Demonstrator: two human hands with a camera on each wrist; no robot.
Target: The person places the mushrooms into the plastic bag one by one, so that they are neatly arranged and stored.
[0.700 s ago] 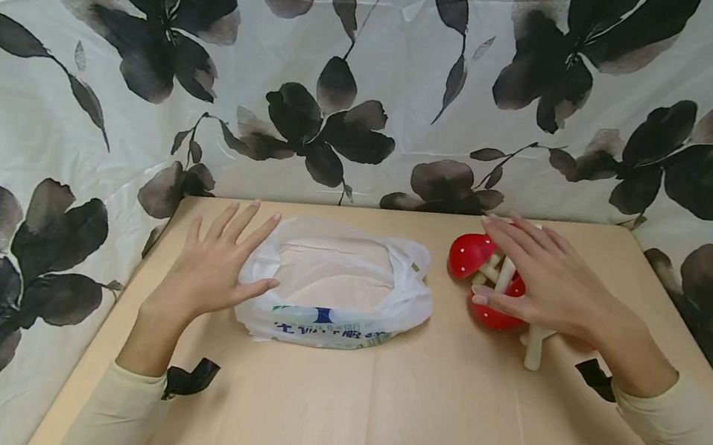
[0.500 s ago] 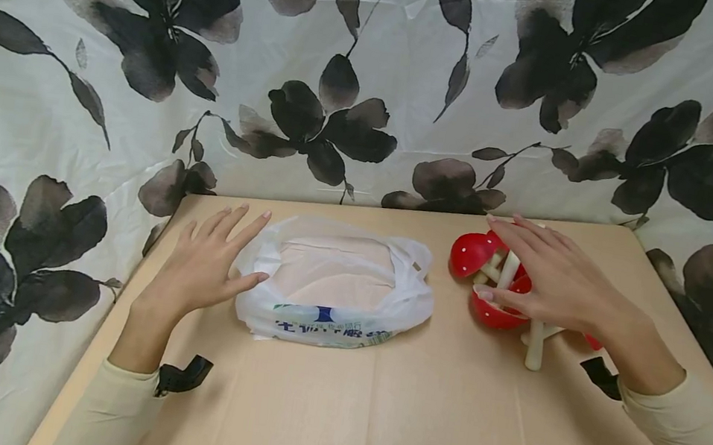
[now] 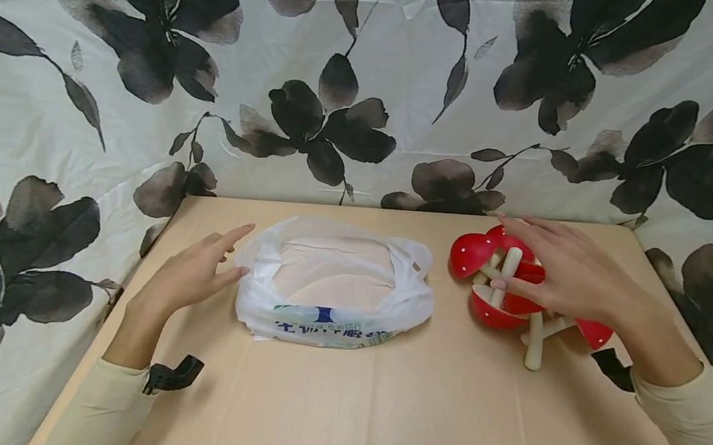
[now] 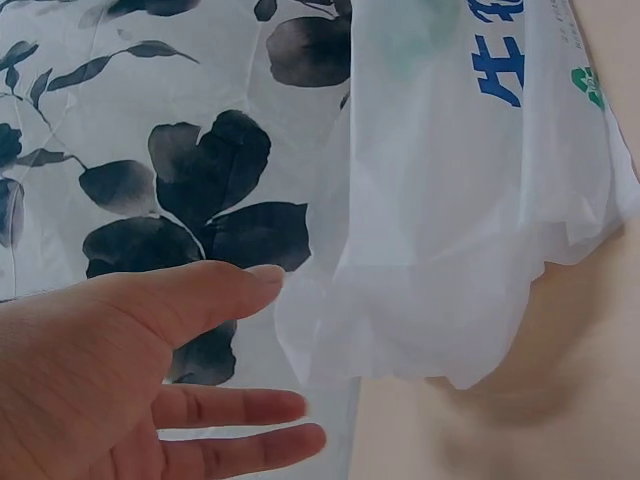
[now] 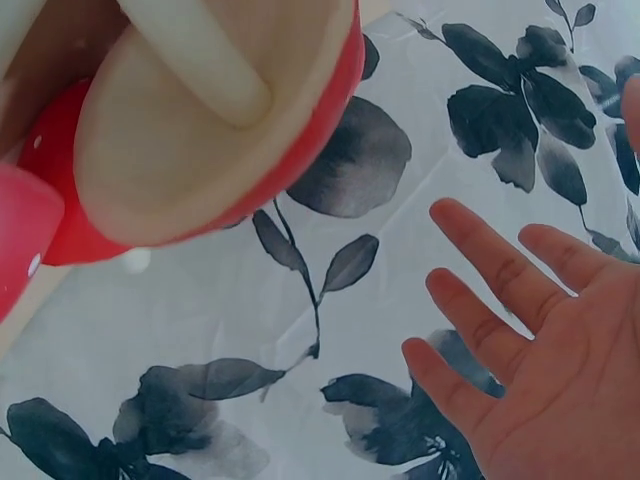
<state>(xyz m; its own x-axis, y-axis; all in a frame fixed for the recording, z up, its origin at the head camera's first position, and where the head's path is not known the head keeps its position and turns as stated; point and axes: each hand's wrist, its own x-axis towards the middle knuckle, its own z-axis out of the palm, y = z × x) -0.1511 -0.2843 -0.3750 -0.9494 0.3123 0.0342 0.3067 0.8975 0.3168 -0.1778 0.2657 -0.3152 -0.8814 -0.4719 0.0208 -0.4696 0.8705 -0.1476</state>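
Note:
A white plastic bag (image 3: 409, 308) with blue lettering lies on the table, its mouth spread wide. At its left edge is my left hand (image 3: 190, 277), fingers loosely extended. The left wrist view shows the thumb tip close to the bag (image 4: 430, 290); whether they touch I cannot tell. To the right sits a pile of toy mushrooms (image 3: 470, 255) with red, white-dotted caps and cream stems. My right hand (image 3: 576, 272) hovers over the pile, hiding part of it. In the right wrist view, its fingers spread apart, holding nothing, beside a mushroom's pale cap underside (image 5: 150, 150).
Everything rests on a light wood-coloured table (image 3: 304, 411). Behind it and along the sides hangs a white cloth (image 3: 228, 70) printed with dark flowers. A black strap piece (image 3: 174, 375) is on the left wrist, and another (image 3: 613, 367) on the right.
My left hand has drawn back to the left, from over the bag's edge to beside it. My right hand has shifted a little right, uncovering more mushrooms. The bag stays in place.

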